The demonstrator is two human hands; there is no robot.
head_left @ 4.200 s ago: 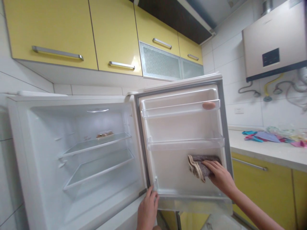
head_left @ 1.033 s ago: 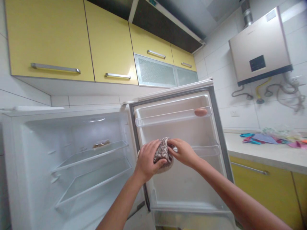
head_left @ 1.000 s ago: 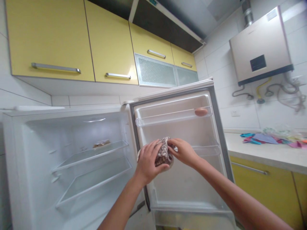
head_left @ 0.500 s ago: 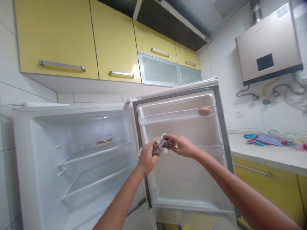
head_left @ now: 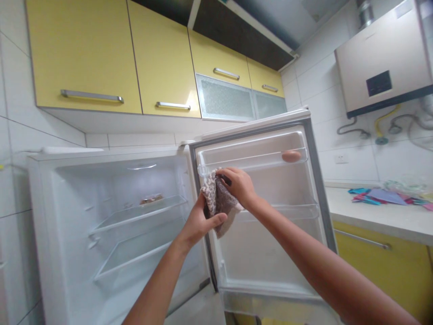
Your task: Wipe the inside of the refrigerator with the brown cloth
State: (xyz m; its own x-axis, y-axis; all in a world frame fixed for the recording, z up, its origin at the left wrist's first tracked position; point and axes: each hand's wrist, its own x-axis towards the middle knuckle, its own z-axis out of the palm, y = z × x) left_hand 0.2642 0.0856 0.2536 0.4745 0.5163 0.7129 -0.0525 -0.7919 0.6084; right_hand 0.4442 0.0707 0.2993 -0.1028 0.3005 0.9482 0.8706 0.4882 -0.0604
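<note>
Both hands hold a patterned brown-and-white cloth (head_left: 221,205) in front of the open fridge door (head_left: 264,253). My right hand (head_left: 237,184) pinches its upper part, with the fingers curled over the edge. Lower and to the left, my left hand (head_left: 202,221) grips the side of the cloth, its thumb stretched across the front. The cloth hangs partly unfolded, its lower end pointing down. Behind the hands, an egg (head_left: 291,156) rests in the clear top door shelf (head_left: 250,160). Some fingertips are hidden by the cloth.
The fridge's inside (head_left: 74,253) has glass shelves (head_left: 138,216), with a small packaged item (head_left: 151,199) on the upper one. Yellow cabinets (head_left: 84,54) hang above. At right, colourful cloths or bags (head_left: 385,197) lie on the counter (head_left: 341,207) beneath a water heater (head_left: 382,63).
The cloth has gone from a crumpled bunch to a partly spread, hanging piece. My right hand has moved up and left; my left hand is slightly lower and further left.
</note>
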